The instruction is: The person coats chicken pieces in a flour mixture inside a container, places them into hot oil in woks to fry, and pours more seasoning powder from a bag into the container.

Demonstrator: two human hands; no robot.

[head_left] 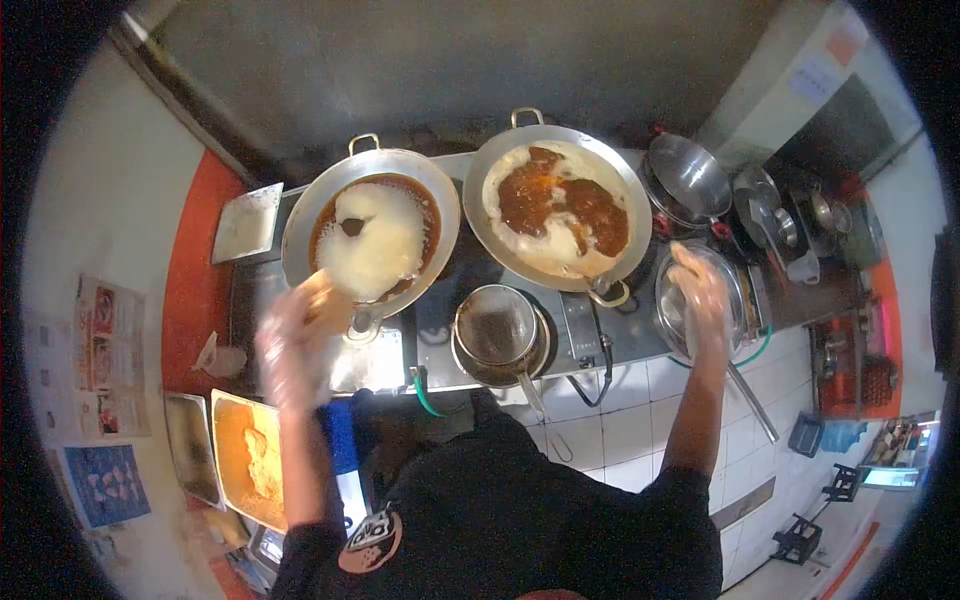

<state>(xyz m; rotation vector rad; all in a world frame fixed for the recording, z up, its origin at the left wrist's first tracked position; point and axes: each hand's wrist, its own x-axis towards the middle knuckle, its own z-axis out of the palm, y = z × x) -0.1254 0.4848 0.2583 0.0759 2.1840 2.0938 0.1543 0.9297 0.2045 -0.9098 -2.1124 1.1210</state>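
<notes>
Left hand (pixel 298 345): plastic-gloved, over the left pan's near rim; blurred, so whether it grips anything cannot be told.
Right hand (pixel 700 290): fingers loosely parted, nothing seen held, above a long-handled steel utensil (pixel 671 312) at the right end of the surface (pixel 432 360).
Left pan (pixel 299 228): towards the surface's left end; foam (pixel 385 245) covers much of its liquid.
Handling: fingers best kept above the rim, clear of foam; thin plastic would probably shield little heat.
Tray (pixel 221 440): coated pieces (pixel 262 465), beyond the surface's near left corner.

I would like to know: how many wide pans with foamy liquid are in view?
2. The left pan is just beyond the left hand; the right pan is beside the left one. Both show plainly; no third seems hidden.
</notes>
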